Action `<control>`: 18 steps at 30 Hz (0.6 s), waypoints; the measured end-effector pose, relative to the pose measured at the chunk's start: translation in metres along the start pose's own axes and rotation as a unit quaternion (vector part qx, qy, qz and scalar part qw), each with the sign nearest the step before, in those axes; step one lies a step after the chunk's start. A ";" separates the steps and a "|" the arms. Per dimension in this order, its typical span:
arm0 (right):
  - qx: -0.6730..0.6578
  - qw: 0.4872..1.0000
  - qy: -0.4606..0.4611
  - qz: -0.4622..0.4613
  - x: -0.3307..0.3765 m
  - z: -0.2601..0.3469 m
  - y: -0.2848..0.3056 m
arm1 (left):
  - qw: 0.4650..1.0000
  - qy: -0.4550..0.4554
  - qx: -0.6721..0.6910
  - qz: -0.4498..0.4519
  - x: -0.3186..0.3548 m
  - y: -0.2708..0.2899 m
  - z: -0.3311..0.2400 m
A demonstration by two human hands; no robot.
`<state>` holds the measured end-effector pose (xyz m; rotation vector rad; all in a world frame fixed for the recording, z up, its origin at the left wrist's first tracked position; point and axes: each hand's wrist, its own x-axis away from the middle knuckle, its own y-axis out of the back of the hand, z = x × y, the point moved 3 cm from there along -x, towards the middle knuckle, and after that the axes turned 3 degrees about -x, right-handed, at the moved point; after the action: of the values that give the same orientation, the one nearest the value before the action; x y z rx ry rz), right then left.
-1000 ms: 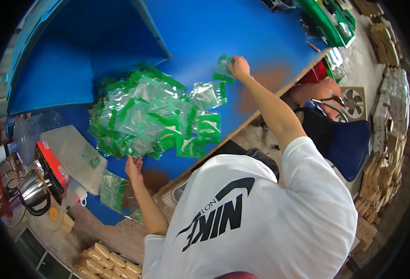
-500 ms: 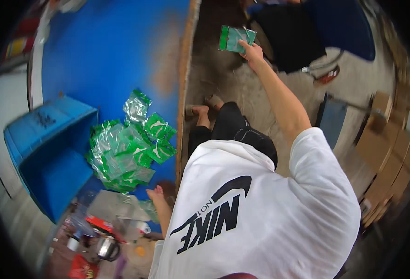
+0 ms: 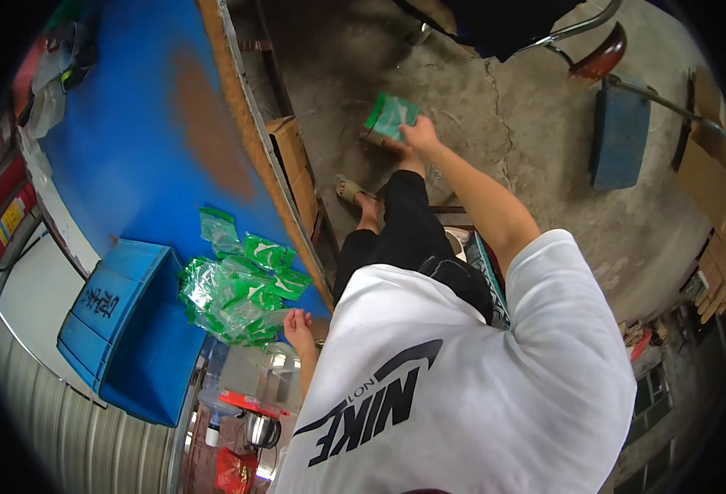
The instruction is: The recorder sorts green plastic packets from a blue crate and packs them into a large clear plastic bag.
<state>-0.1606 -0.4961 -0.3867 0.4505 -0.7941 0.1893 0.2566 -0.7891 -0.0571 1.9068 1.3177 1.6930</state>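
Note:
My right hand (image 3: 418, 134) is held out over the floor, its thumb and fingers closed on a flat, clear plastic packet (image 3: 391, 115) with green ends. On the blue tabletop to my left is a heap of similar green-and-clear packets (image 3: 235, 300), some with a white curved mark. My left hand (image 3: 298, 331) is by the table's edge at the near right side of this heap. Its fingers are loosely bent and apart, close to a packet's edge, with no clear grip on anything. A blue plastic crate (image 3: 120, 309) lies tipped on its side, its mouth facing the heap.
The blue table (image 3: 136, 140) has a worn brown patch and a rough edge. A cardboard box (image 3: 294, 173) stands beneath it. A kettle (image 3: 261, 430) and water bottle (image 3: 217, 407) sit near the crate. Right are a blue-grey board (image 3: 620, 136), a chair's metal frame and cartons (image 3: 713, 193).
The view has swung to the right. My right hand, still holding the packet, is lower and nearer my leg. My left hand's fingers are more bent than before.

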 end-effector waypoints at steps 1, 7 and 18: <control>0.000 0.999 -0.004 0.050 0.005 -0.004 -0.023 | 1.000 0.010 0.012 0.021 0.006 -0.003 -0.003; 0.099 0.951 0.085 0.279 0.071 0.057 -0.158 | 0.993 0.050 0.099 0.029 0.049 0.006 0.048; 0.292 0.721 0.437 0.453 0.008 -0.048 -0.292 | 0.973 0.070 0.209 0.073 0.089 -0.043 0.101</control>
<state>-0.0276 -0.7337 -0.5032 0.4529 0.0943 1.5042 0.3189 -0.6621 -0.0580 2.1891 1.7427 1.7543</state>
